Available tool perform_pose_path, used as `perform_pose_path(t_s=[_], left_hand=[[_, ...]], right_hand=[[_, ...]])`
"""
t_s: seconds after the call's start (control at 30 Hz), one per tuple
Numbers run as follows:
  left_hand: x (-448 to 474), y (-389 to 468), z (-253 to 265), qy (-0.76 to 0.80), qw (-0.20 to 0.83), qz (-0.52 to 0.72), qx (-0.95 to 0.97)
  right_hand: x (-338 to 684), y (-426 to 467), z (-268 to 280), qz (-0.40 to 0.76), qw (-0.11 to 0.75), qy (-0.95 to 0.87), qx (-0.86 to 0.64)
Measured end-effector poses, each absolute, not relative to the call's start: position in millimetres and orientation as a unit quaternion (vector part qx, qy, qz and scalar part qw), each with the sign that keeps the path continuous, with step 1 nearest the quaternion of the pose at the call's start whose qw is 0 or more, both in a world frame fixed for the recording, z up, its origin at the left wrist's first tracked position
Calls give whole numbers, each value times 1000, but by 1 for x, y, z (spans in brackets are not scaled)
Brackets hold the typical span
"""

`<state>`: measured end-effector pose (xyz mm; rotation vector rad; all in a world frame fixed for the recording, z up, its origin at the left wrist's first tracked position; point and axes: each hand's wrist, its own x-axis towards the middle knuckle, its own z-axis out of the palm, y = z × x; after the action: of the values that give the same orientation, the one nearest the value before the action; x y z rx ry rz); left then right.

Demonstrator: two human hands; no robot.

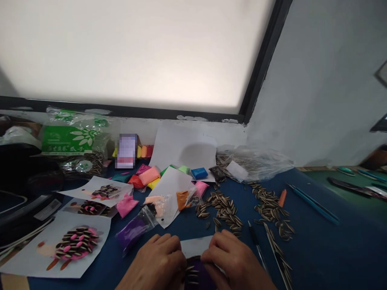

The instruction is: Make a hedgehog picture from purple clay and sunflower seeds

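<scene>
At the bottom middle, a white paper (196, 245) lies on the blue tabletop, bearing a flat purple clay shape (202, 276) with a row of sunflower seeds (192, 275) set in its left part. My left hand (161, 257) is curled at the left side of this piece, fingers closed and their tips hidden. On the right side, my right hand (231, 257) has its fingers bent together at the clay's upper edge. Whatever sits between those fingertips cannot be made out. Loose sunflower seeds (220, 207) lie heaped just beyond my right hand.
Finished seed-and-clay hedgehog pictures (77, 243) lie at left. A purple clay bag (136, 231) and several colourful clay packets (149, 175) lie farther back. Right of my hands are a pen (256, 243), tweezers (276, 257), more seeds (267, 201) and a blue tool (314, 203). A phone (126, 151) stands behind.
</scene>
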<state>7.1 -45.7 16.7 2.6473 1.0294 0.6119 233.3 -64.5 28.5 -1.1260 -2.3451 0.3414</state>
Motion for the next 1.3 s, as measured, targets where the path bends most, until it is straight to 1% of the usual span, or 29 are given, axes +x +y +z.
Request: perform_pose_path(t_s=[0.33,0.57,0.77,0.83,0.9,1.0,1.07,1.2,1.3], left_hand=[[-2,-48,20,377,162,195,891],[-2,-46,19,361,190,254,877],[-14,-42,-1,344,232,339,844],[-16,-42,-6,322,253,343,846],[-17,-43,-8,309,258,340,850],[-17,-46,-4,307,244,324,861],[-17,-48,2,322,237,291,869],[-14,-52,15,361,220,207,882],[-13,-54,19,366,208,200,885]], right_hand=[[221,-64,27,188,270,-848,-415],[213,-65,24,181,322,-839,-401],[219,-64,20,188,304,-833,-423],[219,-63,15,171,326,-829,-420],[218,-63,12,155,333,-833,-414],[217,-64,15,152,279,-852,-416],[217,-64,19,141,264,-859,-416],[215,-64,22,129,272,-856,-420],[211,-64,19,113,298,-847,-425]])
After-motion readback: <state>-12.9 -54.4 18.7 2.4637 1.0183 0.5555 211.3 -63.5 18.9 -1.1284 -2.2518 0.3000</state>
